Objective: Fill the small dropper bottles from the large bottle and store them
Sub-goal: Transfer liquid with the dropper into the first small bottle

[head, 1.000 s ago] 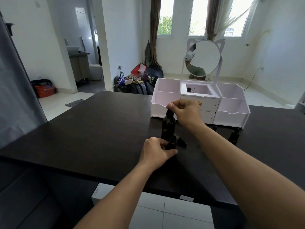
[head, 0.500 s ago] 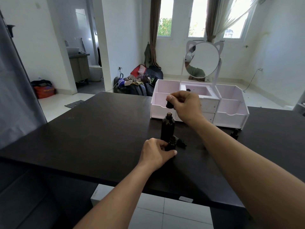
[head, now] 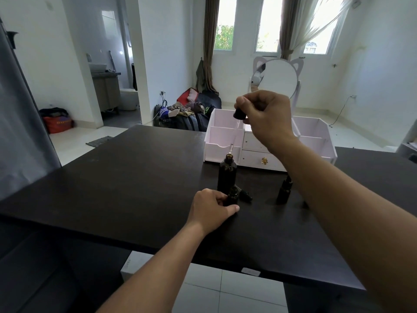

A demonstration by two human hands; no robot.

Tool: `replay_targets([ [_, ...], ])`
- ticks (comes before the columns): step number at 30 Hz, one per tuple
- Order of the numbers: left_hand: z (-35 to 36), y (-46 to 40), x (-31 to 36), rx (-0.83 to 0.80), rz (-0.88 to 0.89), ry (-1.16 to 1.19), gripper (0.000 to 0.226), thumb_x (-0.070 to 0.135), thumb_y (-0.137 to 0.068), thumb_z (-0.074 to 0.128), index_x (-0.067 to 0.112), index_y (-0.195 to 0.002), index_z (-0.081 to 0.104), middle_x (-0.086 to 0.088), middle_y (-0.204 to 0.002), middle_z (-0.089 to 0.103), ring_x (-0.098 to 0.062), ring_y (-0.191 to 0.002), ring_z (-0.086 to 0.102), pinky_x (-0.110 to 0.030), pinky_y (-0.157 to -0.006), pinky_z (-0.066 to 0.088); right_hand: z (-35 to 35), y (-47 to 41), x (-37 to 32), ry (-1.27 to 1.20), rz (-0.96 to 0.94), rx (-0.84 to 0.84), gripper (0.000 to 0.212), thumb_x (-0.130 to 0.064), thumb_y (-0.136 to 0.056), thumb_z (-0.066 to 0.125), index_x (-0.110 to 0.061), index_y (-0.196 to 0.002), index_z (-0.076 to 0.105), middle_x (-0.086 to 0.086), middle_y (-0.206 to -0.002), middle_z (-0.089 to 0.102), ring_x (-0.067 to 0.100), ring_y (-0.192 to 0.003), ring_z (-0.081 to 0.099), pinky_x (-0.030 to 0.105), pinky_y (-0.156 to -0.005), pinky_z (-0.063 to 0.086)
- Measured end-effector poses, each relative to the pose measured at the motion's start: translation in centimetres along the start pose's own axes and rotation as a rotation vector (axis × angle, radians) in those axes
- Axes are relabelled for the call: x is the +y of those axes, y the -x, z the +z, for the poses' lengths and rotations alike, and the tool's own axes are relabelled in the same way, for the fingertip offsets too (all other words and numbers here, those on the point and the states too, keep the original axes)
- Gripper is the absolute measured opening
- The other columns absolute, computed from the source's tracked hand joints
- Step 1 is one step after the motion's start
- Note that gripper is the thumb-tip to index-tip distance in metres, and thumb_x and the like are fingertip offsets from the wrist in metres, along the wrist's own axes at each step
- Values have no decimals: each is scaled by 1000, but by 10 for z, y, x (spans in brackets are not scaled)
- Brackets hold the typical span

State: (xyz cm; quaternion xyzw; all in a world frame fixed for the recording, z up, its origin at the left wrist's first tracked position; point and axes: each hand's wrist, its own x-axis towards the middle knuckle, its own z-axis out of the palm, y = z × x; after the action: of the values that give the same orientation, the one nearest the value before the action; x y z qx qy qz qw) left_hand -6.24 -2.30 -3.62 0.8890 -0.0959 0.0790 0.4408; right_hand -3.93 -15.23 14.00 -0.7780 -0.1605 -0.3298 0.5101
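Observation:
The large dark bottle (head: 227, 172) stands open and upright on the black table (head: 135, 177). My right hand (head: 264, 116) holds its black dropper cap (head: 239, 114) high above it; the clear glass pipette hangs down, its tip just over the bottle's mouth. My left hand (head: 211, 208) grips a small dark dropper bottle (head: 232, 196) standing right in front of the large one. A loose small cap (head: 246, 195) lies beside it. Another small capped bottle (head: 284, 190) stands to the right, partly behind my right forearm.
A white organizer (head: 223, 141) with open compartments, drawers and a cat-ear mirror (head: 278, 79) sits at the table's far side, just behind the bottles. The table's near edge runs below my left wrist. Bags and clothes lie on the floor beyond.
My right hand has lifted the dropper cap straight up out of the large bottle, drawing the pipette clear of the neck. My left hand has stayed on the small bottle.

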Motion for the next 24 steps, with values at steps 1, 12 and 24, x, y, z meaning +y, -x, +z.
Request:
replay_targets([
  [1, 0, 0, 0, 0, 1, 0, 25, 41, -75, 79, 21, -91, 77, 6, -74, 71, -6, -68, 65, -29, -71, 57, -2, 3, 0, 5, -4, -5, 11, -20, -92, 66, -22, -82, 70, -4, -75, 73, 10, -70, 73, 38, -77, 61],
  [12, 0, -2, 2, -13, -64, -4, 29, 42, -75, 79, 21, -97, 77, 5, -77, 70, -8, -71, 65, -23, -67, 53, -9, 44, 21, 71, 71, -130, 17, -20, -91, 67, -29, -76, 65, -14, -72, 69, 2, -68, 71, 30, -72, 61],
  [24, 2, -2, 2, 2, -75, -22, 37, 41, -77, 78, 20, -106, 75, 5, -87, 70, -4, -75, 62, -16, -64, 47, -3, 54, 29, 62, 96, -136, 20, -20, -88, 70, -31, -72, 65, -7, -73, 72, 11, -71, 72, 42, -77, 60],
])
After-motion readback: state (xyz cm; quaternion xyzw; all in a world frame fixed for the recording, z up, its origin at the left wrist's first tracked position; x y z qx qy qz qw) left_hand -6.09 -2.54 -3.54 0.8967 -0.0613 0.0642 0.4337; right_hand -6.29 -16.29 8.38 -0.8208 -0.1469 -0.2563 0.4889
